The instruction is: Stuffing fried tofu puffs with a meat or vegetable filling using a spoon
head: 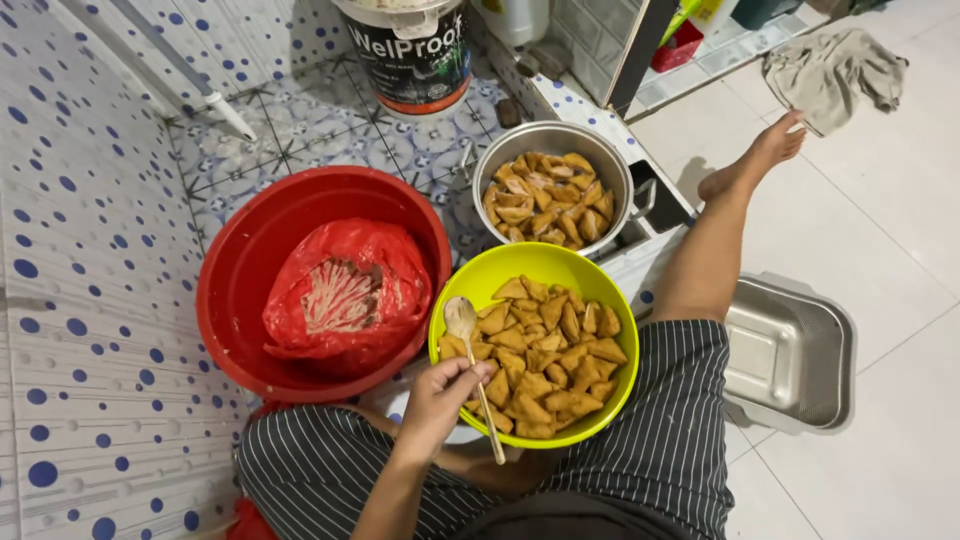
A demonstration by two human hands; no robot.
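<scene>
A person sits on a pale tiled floor (900, 200) beside a lower area of patterned blue-and-white tiles, with a blue-dotted white tiled wall (90, 250) to the left. The landmark is the lime-green round plastic bowl (600, 300), resting against the person's striped lap and heaped with golden fried triangular pieces (545, 355).

One hand (440, 395) reaches up from the bottom edge to the near left rim of the green bowl, fingers curled closed around the thin handle of a pale wooden spoon (472, 375); the spoon's head lies on the pieces at the bowl's left side. Whether this is the left or right hand I cannot tell, and no other hand shows.

Just left of the green bowl, touching its rim, sits a large red round plastic basin (240, 270) holding a crumpled red plastic bag (345, 295). Just beyond the green bowl stands a round metal pot (510, 150) with more fried pieces. To the right of the green bowl, past the thigh, lies an empty rectangular steel tray (790, 355), with open floor around it. A dark paint bucket (410, 55) stands farther beyond.
</scene>
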